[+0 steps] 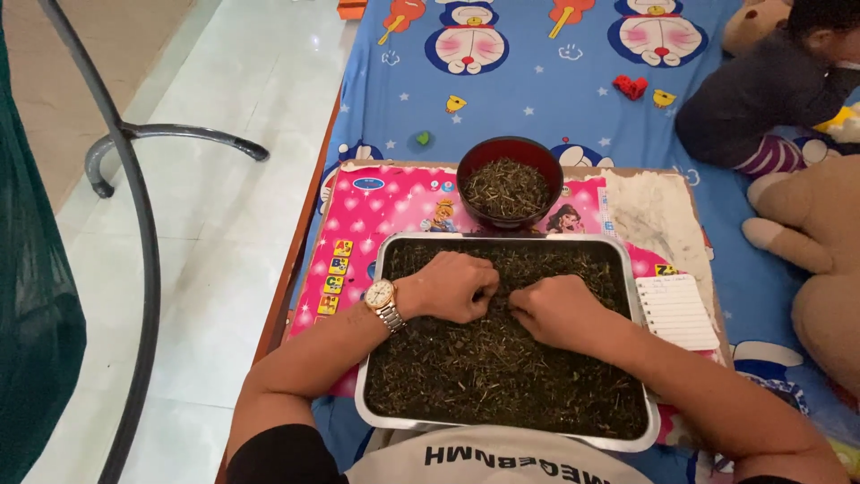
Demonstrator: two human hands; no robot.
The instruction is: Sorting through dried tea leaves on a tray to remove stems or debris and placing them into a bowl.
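- Hands meet over the middle of a metal tray (387, 269) that is filled edge to edge with dark dried herb bits (502, 376).
- Left hand (452, 287) lies knuckles up on the herb layer, wrist bent slightly inward; its fingers are curled under into a loose fist, tips pressed together down in the leaves, so what they pinch, if anything, cannot be told.
- Gold wristwatch (382, 296) sits on the left wrist, face up, just over the left part of the tray.
- Right hand (555, 309) rests just right of the left one, nearly touching it, also knuckles up; its fingers are bunched together and tucked down into the herbs at the near-centre of the tray, and the grip underneath is hidden.
- Both forearms come in from the near edge, angled toward each other in a V, elbows wide apart.
- Tray lies on a pink picture mat (394, 202) spread on a bed with a blue cartoon-print sheet (537, 81).
- Dark red bowl (510, 184) holding more of the same dried bits stands just beyond the tray's far edge, near its middle.
- Small lined notepad (676, 312) lies right beside the tray's right rim.
- Child in dark clothes (761, 90) leans on the bed at far right, with a beige plush toy (820, 242) to the right of the tray.
- Tiled floor and a curved dark metal stand (143, 134) are on the left.
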